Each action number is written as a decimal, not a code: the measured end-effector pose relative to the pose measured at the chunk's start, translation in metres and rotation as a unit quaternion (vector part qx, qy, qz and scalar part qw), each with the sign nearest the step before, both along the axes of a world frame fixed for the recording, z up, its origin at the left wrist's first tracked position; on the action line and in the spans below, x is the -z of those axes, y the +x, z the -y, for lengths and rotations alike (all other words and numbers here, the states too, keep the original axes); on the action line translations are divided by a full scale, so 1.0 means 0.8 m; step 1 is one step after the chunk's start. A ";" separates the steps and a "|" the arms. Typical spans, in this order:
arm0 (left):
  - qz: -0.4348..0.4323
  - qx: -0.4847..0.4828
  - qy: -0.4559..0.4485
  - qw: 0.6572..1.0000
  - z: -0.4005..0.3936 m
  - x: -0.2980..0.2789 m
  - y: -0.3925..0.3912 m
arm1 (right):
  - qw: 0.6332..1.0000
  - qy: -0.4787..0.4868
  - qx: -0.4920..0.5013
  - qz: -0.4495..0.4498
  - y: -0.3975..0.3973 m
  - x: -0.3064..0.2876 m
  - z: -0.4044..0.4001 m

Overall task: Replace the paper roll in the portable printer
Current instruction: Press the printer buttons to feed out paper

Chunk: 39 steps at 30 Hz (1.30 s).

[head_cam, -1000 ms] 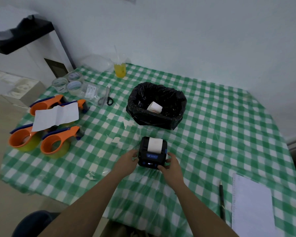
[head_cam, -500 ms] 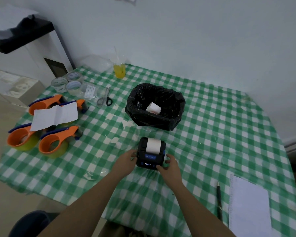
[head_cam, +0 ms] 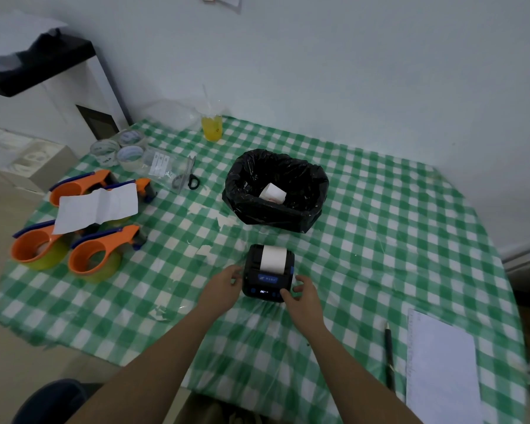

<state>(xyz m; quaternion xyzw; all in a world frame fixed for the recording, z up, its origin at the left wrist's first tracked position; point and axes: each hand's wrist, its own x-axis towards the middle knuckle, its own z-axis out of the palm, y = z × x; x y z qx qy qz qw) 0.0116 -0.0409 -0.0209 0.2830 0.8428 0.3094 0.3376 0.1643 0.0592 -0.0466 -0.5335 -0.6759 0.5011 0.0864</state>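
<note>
A small black portable printer sits on the green checked tablecloth in front of me. A strip of white paper lies over its top. My left hand touches the printer's left side with its fingertips. Along the printer's right side and front corner rests my right hand, thumb on the front edge. Behind the printer stands a bin lined with a black bag, and a white paper roll lies inside it.
Three orange tape dispensers and a white sheet lie at the left. Tape rolls, scissors and a yellow drink cup are at the back left. A pen and a notepad lie at the right front.
Both hands stay at the printer's sides with only slight finger shifts. The printer has not moved on the cloth.
</note>
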 end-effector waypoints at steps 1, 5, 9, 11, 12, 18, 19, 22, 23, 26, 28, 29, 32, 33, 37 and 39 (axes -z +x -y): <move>0.000 -0.001 0.001 1.000 0.001 0.000 0.000 | 1.000 0.000 0.002 0.000 0.000 0.000 0.000; -0.001 0.000 0.002 1.000 0.003 -0.002 0.000 | 1.000 0.002 0.010 -0.001 0.001 -0.001 -0.001; 0.003 -0.002 -0.001 1.000 0.004 -0.004 -0.001 | 1.000 0.007 0.015 -0.003 0.003 -0.005 -0.002; -0.002 -0.002 -0.001 1.000 0.004 -0.005 0.000 | 1.000 0.009 0.015 -0.005 0.003 -0.006 -0.002; -0.007 -0.002 -0.003 1.000 0.004 -0.005 0.000 | 1.000 0.009 0.017 -0.005 0.004 -0.006 -0.002; -0.021 -0.010 -0.008 1.000 0.004 -0.006 0.002 | 1.000 0.011 0.017 -0.003 0.007 -0.003 -0.002; -0.022 -0.010 -0.007 1.000 0.005 -0.006 0.002 | 1.000 0.013 0.016 -0.002 0.007 -0.003 -0.001; -0.022 -0.009 -0.006 1.000 0.008 -0.007 0.002 | 1.000 0.016 0.015 -0.001 0.007 -0.002 0.000; -0.022 -0.008 -0.006 1.000 0.008 -0.007 0.001 | 1.000 0.016 0.015 -0.001 0.006 -0.002 0.001; -0.024 -0.004 -0.005 1.000 0.008 -0.009 0.001 | 1.000 0.022 0.012 0.002 0.005 -0.002 0.002; -0.026 0.000 -0.002 1.000 0.007 -0.010 0.001 | 1.000 0.024 0.011 0.004 0.004 -0.002 0.001; -0.028 0.001 0.000 1.000 0.006 -0.011 0.000 | 1.000 0.024 0.011 0.004 0.004 -0.002 0.000; -0.030 0.003 0.007 1.000 0.003 -0.012 0.000 | 1.000 0.023 0.015 0.003 0.002 -0.002 -0.002; -0.028 0.002 0.009 1.000 0.002 -0.012 0.000 | 1.000 0.023 0.017 0.003 0.001 -0.002 -0.003; -0.020 0.000 0.016 1.000 -0.002 -0.013 -0.002 | 0.999 0.026 0.023 0.003 -0.001 -0.002 -0.005; -0.017 0.001 0.018 1.000 -0.003 -0.013 -0.003 | 0.999 0.026 0.024 0.005 -0.002 -0.003 -0.007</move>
